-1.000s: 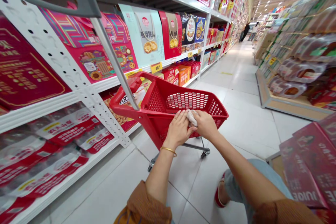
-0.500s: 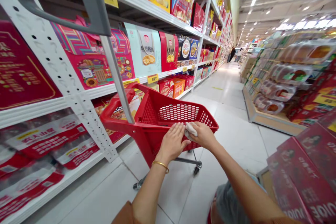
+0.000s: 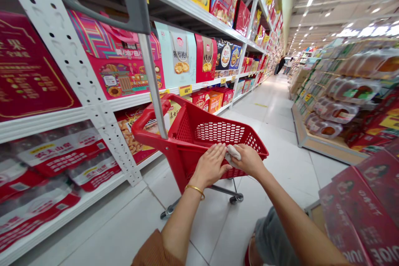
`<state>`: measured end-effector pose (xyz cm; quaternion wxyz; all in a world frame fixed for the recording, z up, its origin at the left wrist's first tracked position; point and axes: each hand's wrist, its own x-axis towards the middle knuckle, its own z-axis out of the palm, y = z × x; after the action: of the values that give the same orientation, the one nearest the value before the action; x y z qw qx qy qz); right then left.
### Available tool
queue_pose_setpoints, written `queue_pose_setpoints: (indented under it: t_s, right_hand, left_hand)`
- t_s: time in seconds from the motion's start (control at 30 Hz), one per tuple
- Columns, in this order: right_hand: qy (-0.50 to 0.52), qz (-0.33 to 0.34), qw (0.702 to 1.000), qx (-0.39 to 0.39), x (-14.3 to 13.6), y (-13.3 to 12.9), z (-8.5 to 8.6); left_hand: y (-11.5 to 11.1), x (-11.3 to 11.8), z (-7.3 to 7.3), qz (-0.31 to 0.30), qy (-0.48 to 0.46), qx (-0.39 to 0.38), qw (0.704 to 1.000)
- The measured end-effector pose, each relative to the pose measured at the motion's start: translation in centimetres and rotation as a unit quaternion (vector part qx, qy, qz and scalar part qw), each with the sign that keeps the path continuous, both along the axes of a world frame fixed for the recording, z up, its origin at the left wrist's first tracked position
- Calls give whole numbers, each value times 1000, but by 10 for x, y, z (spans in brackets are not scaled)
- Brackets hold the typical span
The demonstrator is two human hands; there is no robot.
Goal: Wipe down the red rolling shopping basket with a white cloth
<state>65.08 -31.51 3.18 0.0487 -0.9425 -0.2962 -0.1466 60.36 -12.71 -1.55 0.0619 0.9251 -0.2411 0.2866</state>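
Note:
A red shopping cart [image 3: 183, 153] with a mesh basket stands in the aisle, and a metal pole with a grey handle [image 3: 137, 4] rises at its near end. My left hand [image 3: 209, 165], a gold bangle at its wrist, lies on the near rim of the basket with its fingers stretched out. Beside it, my right hand [image 3: 249, 160] grips a crumpled whitish cloth [image 3: 233, 154] against the same rim. The fingertips of my left hand are close to the cloth. The basket's floor is mostly hidden.
White shelves [image 3: 193, 12] with boxed goods run along the left. Bottled drinks [image 3: 339, 91] are stacked on a low platform at the right, with red boxes [image 3: 358, 212] nearer. Far down the aisle stands a person in dark clothes [image 3: 281, 65].
The cart, both hands and the shelves have shifted slightly right in the view. My hands keep their places on the rim, and the cloth is still in my right hand.

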Motion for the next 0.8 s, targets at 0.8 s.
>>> queue_pose_setpoints:
  t_s: [0.8]
  right_hand:
    - [-12,51,998,25,2,12,-9]
  left_hand:
    - [-4,2,2,-9,15,-24,1000]
